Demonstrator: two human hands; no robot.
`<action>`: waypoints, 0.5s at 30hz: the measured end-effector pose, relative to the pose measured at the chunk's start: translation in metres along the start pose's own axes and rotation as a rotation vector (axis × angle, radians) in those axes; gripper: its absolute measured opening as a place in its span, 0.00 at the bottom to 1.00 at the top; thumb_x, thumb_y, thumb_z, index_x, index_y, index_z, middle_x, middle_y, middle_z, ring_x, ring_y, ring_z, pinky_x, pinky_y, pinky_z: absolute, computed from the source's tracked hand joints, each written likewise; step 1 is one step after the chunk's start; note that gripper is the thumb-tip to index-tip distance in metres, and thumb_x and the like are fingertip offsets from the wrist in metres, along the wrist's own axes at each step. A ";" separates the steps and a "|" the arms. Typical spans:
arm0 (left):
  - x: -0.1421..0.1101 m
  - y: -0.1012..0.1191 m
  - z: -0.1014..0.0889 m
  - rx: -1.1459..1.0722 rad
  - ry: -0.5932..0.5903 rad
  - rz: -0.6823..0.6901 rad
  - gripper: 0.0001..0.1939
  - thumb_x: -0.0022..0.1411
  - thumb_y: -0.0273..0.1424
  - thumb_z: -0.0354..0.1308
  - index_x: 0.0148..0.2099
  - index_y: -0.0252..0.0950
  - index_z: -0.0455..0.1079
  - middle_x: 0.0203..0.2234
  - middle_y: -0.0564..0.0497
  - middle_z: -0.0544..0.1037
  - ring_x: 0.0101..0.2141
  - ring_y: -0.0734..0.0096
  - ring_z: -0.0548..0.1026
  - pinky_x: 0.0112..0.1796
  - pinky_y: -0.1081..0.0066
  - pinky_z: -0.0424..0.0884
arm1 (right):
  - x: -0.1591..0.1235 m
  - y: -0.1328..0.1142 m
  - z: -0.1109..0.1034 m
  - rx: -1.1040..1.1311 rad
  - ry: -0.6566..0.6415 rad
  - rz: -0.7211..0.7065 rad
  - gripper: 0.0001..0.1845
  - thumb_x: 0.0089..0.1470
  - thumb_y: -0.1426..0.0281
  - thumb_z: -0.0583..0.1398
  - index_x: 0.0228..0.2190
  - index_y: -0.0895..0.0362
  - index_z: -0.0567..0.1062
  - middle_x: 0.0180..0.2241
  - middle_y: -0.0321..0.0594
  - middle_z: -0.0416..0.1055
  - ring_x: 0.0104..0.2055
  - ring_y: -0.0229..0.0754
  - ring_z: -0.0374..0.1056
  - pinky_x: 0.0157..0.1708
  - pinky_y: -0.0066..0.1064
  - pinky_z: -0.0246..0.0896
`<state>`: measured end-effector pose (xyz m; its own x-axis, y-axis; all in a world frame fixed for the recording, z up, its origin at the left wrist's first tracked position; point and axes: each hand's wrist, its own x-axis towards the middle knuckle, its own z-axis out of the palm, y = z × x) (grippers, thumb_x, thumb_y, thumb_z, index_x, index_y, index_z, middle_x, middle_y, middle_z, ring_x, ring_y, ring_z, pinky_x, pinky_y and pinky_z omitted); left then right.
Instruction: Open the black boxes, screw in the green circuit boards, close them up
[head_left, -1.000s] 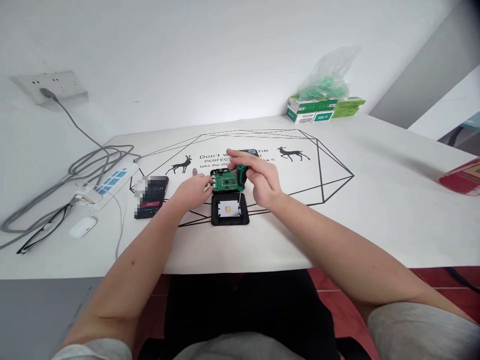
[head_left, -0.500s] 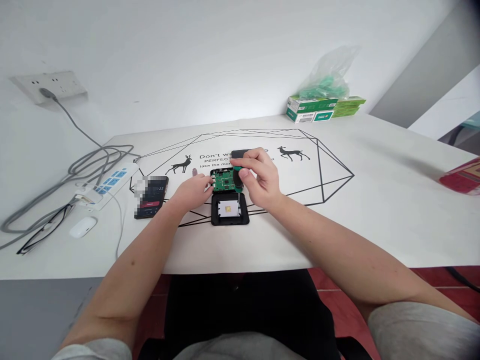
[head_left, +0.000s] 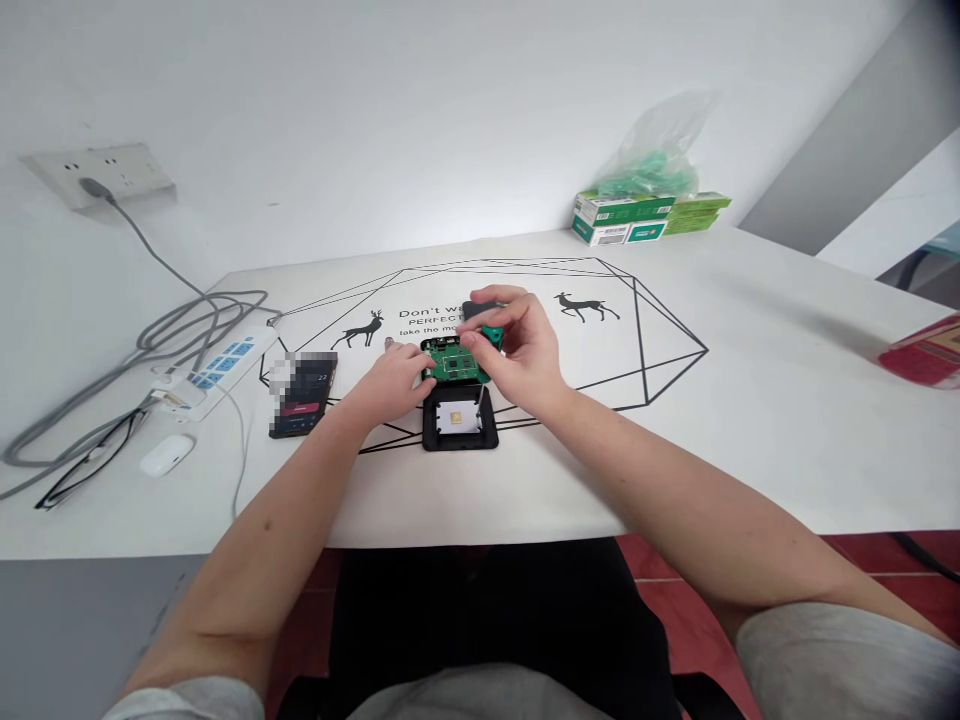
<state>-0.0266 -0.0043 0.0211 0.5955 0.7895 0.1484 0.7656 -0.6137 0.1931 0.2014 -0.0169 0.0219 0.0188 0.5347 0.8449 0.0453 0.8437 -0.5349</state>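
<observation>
A green circuit board (head_left: 452, 366) sits in a black housing, joined or lying against a second black shell (head_left: 491, 440) on the near side. That shell carries a white plate (head_left: 442, 420) with a small gold square. My left hand (head_left: 394, 383) grips the left edge of the circuit board with thumb and fingers. Closed around a screwdriver (head_left: 493, 340) with a green and black handle is my right hand (head_left: 525, 350), above the board's right side. The metal shaft slants down over the near shell's right part; what its tip touches is too small to tell.
A phone (head_left: 304, 395), a white earbud case (head_left: 166, 454), glasses (head_left: 82, 465) and a power strip (head_left: 229, 365) with grey cable lie to the left. A dark object (head_left: 472, 309) is partly behind my right hand. Green boxes (head_left: 626, 215) stand at the back right.
My right hand has tilted the screwdriver, its handle shifting right and up toward the palm. The fingers have loosened and spread somewhat. My left fingers have moved slightly further onto the board.
</observation>
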 end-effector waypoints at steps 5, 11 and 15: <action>-0.001 0.004 -0.003 -0.065 -0.084 0.035 0.23 0.75 0.42 0.54 0.67 0.42 0.71 0.62 0.42 0.75 0.66 0.47 0.66 0.72 0.40 0.51 | -0.009 0.000 0.004 -0.028 0.078 -0.009 0.20 0.60 0.58 0.72 0.39 0.49 0.67 0.47 0.41 0.81 0.32 0.40 0.78 0.30 0.38 0.75; -0.007 0.017 -0.004 -0.137 -0.197 0.070 0.38 0.68 0.55 0.66 0.72 0.43 0.68 0.73 0.41 0.65 0.75 0.41 0.54 0.72 0.43 0.54 | -0.001 -0.007 -0.008 -0.087 -0.056 -0.210 0.11 0.72 0.65 0.57 0.44 0.50 0.80 0.44 0.45 0.84 0.49 0.49 0.82 0.45 0.48 0.80; -0.010 0.023 0.000 -0.128 -0.180 0.125 0.34 0.60 0.50 0.74 0.64 0.44 0.75 0.72 0.41 0.66 0.76 0.38 0.51 0.72 0.41 0.55 | 0.005 -0.008 -0.014 -0.147 -0.101 -0.245 0.16 0.71 0.68 0.53 0.45 0.49 0.81 0.44 0.44 0.83 0.46 0.49 0.80 0.44 0.49 0.78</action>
<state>-0.0149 -0.0263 0.0245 0.7264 0.6873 0.0059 0.6528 -0.6926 0.3068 0.2153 -0.0218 0.0301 -0.1098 0.3244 0.9395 0.1808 0.9360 -0.3021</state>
